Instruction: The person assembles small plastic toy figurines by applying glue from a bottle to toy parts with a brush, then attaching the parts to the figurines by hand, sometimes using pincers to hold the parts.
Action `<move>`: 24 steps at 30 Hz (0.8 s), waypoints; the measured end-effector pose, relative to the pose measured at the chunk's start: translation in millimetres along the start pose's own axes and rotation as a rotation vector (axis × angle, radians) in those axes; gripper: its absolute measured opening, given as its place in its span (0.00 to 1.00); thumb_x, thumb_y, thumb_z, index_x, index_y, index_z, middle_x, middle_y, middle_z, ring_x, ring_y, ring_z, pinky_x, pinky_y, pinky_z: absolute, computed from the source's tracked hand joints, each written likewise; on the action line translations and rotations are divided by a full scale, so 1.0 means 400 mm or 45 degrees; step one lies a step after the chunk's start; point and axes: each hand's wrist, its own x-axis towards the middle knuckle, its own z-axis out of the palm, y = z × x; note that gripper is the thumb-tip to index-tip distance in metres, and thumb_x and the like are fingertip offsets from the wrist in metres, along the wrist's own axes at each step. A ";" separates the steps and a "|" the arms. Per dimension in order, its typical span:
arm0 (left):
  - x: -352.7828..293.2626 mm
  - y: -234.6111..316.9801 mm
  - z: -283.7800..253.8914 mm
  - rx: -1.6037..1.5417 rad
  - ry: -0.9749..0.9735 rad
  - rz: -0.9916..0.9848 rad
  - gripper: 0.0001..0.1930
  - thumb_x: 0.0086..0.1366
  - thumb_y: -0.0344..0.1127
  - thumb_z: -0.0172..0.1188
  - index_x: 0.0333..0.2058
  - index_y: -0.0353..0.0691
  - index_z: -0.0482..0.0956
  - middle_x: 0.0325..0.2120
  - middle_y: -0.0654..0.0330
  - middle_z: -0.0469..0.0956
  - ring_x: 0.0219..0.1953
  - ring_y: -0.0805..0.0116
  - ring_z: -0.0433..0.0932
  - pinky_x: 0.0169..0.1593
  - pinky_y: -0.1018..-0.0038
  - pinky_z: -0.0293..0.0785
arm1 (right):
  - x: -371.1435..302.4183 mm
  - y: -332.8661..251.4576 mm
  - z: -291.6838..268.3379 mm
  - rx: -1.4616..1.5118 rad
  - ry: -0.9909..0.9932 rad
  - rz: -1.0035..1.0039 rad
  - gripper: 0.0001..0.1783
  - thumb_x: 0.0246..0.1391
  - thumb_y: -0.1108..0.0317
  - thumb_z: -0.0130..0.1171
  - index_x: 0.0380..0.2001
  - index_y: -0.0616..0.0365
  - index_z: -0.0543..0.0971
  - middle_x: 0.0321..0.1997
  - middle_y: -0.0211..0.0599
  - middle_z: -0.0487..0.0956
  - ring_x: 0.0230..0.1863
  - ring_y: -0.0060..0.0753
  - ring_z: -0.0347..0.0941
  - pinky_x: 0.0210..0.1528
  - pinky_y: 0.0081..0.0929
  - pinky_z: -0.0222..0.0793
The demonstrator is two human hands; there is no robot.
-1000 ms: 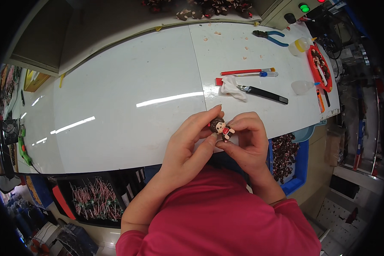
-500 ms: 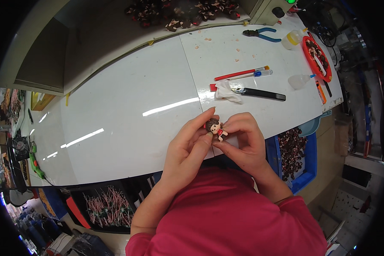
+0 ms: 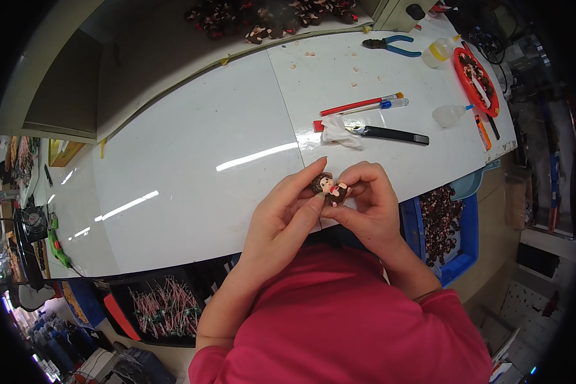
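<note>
A white surface [image 3: 185, 198] fills the middle of the view, with a grey cabinet [image 3: 166, 77] along its far side, where a heap of brown pieces [image 3: 269, 25] lies. Below the right end of the surface sits a blue bin [image 3: 470, 249] full of small brown parts; below the near left side, a black box [image 3: 121, 291] holds pink-and-white strands. A red dish [image 3: 492, 110] of brown and pale bits stands at the far right, near two squeeze bottles [image 3: 448, 116]. Just beyond the hands lie a black-handled knife [image 3: 395, 134], a white cloth [image 3: 340, 132] touching it and a red brush [image 3: 352, 107]; this cluster takes up the space directly ahead. Blue-handled pliers [image 3: 383, 43] rest farther back, near some pale crumbs [image 3: 355, 84]. The left hand [image 3: 281, 217] and right hand [image 3: 372, 205] face each other, and each grip is closed on a figurine [image 3: 329, 187] with a brown head, pale face and red chest. It is pinched between the two grips, head toward the left fingers, body against the right fingertips. Both hands work at the near edge of the surface; its broad white stretch opens to their left, while the right edge slants away past the blue bin.
</note>
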 end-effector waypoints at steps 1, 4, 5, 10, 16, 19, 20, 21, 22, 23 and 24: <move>0.000 0.000 0.001 0.009 0.009 0.004 0.22 0.66 0.25 0.46 0.60 0.37 0.62 0.45 0.59 0.69 0.47 0.75 0.72 0.49 0.80 0.69 | 0.000 0.000 0.000 0.000 0.002 0.006 0.21 0.45 0.78 0.66 0.40 0.60 0.68 0.40 0.32 0.72 0.39 0.18 0.71 0.40 0.17 0.69; 0.004 -0.001 0.000 0.046 0.012 0.008 0.22 0.66 0.26 0.48 0.59 0.38 0.63 0.43 0.59 0.69 0.45 0.75 0.72 0.47 0.80 0.72 | -0.001 0.001 -0.004 -0.004 -0.008 0.033 0.21 0.45 0.78 0.66 0.40 0.60 0.68 0.39 0.32 0.72 0.39 0.18 0.71 0.40 0.17 0.70; 0.006 -0.002 -0.002 0.074 0.007 0.009 0.22 0.66 0.26 0.48 0.59 0.38 0.63 0.43 0.59 0.69 0.44 0.76 0.73 0.46 0.80 0.72 | -0.001 0.001 -0.005 -0.007 -0.020 0.052 0.20 0.45 0.78 0.66 0.40 0.59 0.68 0.39 0.32 0.72 0.39 0.18 0.71 0.40 0.17 0.70; 0.008 -0.002 -0.011 0.317 -0.036 0.131 0.22 0.66 0.27 0.49 0.59 0.38 0.63 0.42 0.57 0.70 0.43 0.73 0.73 0.45 0.78 0.73 | 0.003 -0.008 -0.007 0.053 -0.009 0.115 0.20 0.45 0.78 0.66 0.39 0.59 0.67 0.37 0.31 0.73 0.38 0.17 0.71 0.40 0.18 0.70; 0.006 -0.009 -0.013 0.339 -0.042 0.179 0.22 0.66 0.27 0.49 0.59 0.38 0.62 0.41 0.56 0.70 0.43 0.71 0.74 0.46 0.77 0.73 | 0.003 -0.013 0.001 0.065 0.005 0.117 0.20 0.45 0.78 0.66 0.38 0.59 0.67 0.36 0.30 0.73 0.37 0.16 0.71 0.40 0.17 0.70; 0.006 -0.003 -0.010 0.317 -0.035 0.151 0.22 0.66 0.26 0.49 0.59 0.38 0.63 0.42 0.56 0.70 0.43 0.72 0.74 0.45 0.77 0.73 | 0.001 -0.006 -0.002 0.057 0.015 0.108 0.20 0.45 0.78 0.66 0.38 0.59 0.67 0.36 0.30 0.73 0.37 0.16 0.71 0.39 0.16 0.69; 0.006 -0.002 -0.009 0.298 -0.026 0.125 0.22 0.66 0.26 0.49 0.59 0.38 0.63 0.41 0.56 0.70 0.43 0.72 0.74 0.45 0.77 0.73 | 0.000 -0.004 -0.003 0.053 0.023 0.111 0.20 0.45 0.78 0.67 0.38 0.59 0.67 0.36 0.30 0.73 0.37 0.16 0.71 0.39 0.16 0.69; 0.006 -0.004 -0.009 0.297 -0.025 0.125 0.22 0.66 0.26 0.49 0.59 0.38 0.63 0.41 0.56 0.70 0.43 0.72 0.74 0.45 0.77 0.73 | 0.001 -0.005 -0.003 0.053 0.021 0.112 0.20 0.45 0.78 0.67 0.38 0.59 0.67 0.36 0.30 0.73 0.37 0.16 0.71 0.39 0.16 0.69; 0.006 -0.009 -0.011 0.311 -0.020 0.139 0.22 0.66 0.26 0.49 0.59 0.38 0.63 0.41 0.56 0.70 0.43 0.72 0.74 0.45 0.77 0.73 | 0.002 -0.005 -0.002 0.054 0.017 0.112 0.20 0.45 0.78 0.67 0.38 0.59 0.67 0.36 0.30 0.73 0.37 0.15 0.71 0.39 0.16 0.69; 0.005 -0.011 -0.011 0.325 -0.015 0.154 0.22 0.66 0.26 0.49 0.59 0.38 0.63 0.41 0.56 0.70 0.43 0.72 0.74 0.44 0.78 0.73 | 0.002 -0.005 -0.001 0.055 0.013 0.111 0.20 0.44 0.78 0.67 0.38 0.59 0.67 0.37 0.30 0.73 0.36 0.15 0.70 0.39 0.16 0.69; 0.006 -0.011 -0.010 0.325 -0.014 0.153 0.22 0.66 0.26 0.49 0.59 0.38 0.63 0.41 0.56 0.70 0.43 0.72 0.74 0.44 0.78 0.73 | 0.002 -0.006 -0.001 0.055 0.013 0.113 0.20 0.44 0.78 0.67 0.38 0.59 0.67 0.37 0.30 0.73 0.36 0.15 0.70 0.39 0.16 0.69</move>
